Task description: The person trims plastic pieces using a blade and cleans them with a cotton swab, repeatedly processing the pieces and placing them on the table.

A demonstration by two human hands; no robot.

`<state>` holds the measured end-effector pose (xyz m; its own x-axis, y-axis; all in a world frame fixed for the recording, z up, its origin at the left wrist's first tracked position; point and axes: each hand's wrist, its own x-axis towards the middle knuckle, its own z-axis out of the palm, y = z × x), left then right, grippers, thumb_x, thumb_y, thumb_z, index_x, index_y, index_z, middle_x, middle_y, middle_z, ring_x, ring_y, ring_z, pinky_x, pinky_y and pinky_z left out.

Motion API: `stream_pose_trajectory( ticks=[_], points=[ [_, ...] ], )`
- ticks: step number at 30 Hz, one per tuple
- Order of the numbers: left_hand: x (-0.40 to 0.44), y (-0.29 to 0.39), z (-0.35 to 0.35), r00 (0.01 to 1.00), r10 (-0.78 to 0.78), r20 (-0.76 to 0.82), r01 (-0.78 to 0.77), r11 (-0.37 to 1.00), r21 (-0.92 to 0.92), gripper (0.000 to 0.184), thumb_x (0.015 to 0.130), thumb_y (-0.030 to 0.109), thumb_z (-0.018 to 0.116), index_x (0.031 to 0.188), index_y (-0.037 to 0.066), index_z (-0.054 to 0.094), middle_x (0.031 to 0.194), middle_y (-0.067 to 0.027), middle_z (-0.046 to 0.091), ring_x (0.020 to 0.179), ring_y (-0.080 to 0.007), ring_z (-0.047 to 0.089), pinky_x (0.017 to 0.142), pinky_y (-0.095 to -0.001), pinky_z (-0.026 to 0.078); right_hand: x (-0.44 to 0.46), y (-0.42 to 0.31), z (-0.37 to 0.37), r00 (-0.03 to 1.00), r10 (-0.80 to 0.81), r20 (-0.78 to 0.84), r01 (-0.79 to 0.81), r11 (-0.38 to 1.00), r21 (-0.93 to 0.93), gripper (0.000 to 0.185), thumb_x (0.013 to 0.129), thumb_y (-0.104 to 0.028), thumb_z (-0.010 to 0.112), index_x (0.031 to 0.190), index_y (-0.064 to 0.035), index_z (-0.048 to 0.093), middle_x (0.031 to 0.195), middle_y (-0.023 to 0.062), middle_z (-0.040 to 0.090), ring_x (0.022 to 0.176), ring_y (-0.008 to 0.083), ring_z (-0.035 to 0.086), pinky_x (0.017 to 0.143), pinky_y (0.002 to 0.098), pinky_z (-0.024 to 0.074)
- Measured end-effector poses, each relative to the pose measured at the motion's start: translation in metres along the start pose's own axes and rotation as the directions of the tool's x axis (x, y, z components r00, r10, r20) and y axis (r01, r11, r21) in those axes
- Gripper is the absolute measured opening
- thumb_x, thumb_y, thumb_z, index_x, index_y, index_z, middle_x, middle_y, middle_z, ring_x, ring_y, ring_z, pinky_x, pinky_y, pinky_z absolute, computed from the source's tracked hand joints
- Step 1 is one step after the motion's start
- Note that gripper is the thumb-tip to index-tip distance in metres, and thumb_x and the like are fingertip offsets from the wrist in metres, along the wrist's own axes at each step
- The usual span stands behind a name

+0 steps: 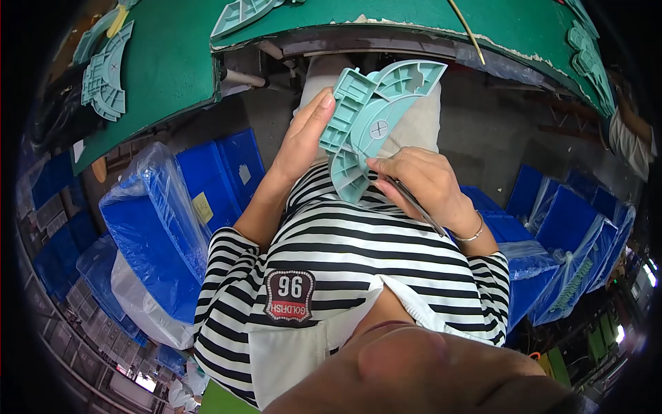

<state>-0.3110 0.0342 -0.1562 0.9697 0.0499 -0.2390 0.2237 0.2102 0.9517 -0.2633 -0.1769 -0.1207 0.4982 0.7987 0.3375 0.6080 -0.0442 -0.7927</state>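
Note:
A teal plastic part (374, 127), curved and ribbed with a round cross-marked spot, is held above my lap. My left hand (301, 134) grips its left edge, with the thumb along the ribbed block. Closed around a thin dark metal tool (417, 205), my right hand (422, 181) has its fingertips at the part's lower middle. The tool's rear end points down toward my wrist. Its tip is hidden by the fingers and the part.
A green table (169, 62) with a worn edge lies ahead, bearing similar teal parts (105, 72) and a thin stick (467, 31). Blue bins (155, 228) in plastic wrap stand at the left, more blue bins (569, 228) at the right. Another person's arm (631, 131) shows at the far right.

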Motion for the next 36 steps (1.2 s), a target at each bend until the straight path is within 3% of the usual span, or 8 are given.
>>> stream_pose_trajectory(
  ticks=[13,31,36],
  points=[
    [-0.009,0.014,0.008,0.999,0.031,0.024,-0.033,0.996,0.08,0.043,0.105,0.033,0.035,0.126,-0.001,0.052,0.109,-0.0051,0.06,0.101,-0.0103,0.051,0.092,-0.0245,0.039,0.0,-0.003,-0.008,0.995,-0.024,0.097,0.027,0.999,-0.031,0.025,0.074,-0.001,0.073,0.098,0.0031,0.065,0.079,0.012,0.065,0.065,0.0246,0.062,0.058,0.0332,0.05],
    [-0.005,0.017,0.009,0.997,0.069,0.018,-0.071,0.985,0.158,0.046,0.105,0.035,0.035,0.128,-0.001,0.05,0.114,-0.0087,0.059,0.106,-0.0125,0.052,0.094,-0.026,0.039,0.006,-0.001,0.005,0.995,-0.077,0.058,0.086,0.98,-0.179,0.02,0.081,-0.01,0.067,0.096,0.0029,0.062,0.071,0.0089,0.055,0.064,0.0227,0.058,0.056,0.034,0.0468],
    [-0.007,0.01,0.007,0.999,0.054,0.007,-0.054,0.987,0.151,0.046,0.105,0.035,0.034,0.128,-0.001,0.05,0.113,-0.0083,0.06,0.105,-0.0125,0.052,0.094,-0.0259,0.039,0.003,-0.001,0.001,0.996,-0.081,0.045,0.086,0.989,-0.12,0.022,0.078,-0.006,0.07,0.099,0.0007,0.064,0.071,0.0084,0.056,0.061,0.0236,0.058,0.055,0.0341,0.0468]
  ],
)
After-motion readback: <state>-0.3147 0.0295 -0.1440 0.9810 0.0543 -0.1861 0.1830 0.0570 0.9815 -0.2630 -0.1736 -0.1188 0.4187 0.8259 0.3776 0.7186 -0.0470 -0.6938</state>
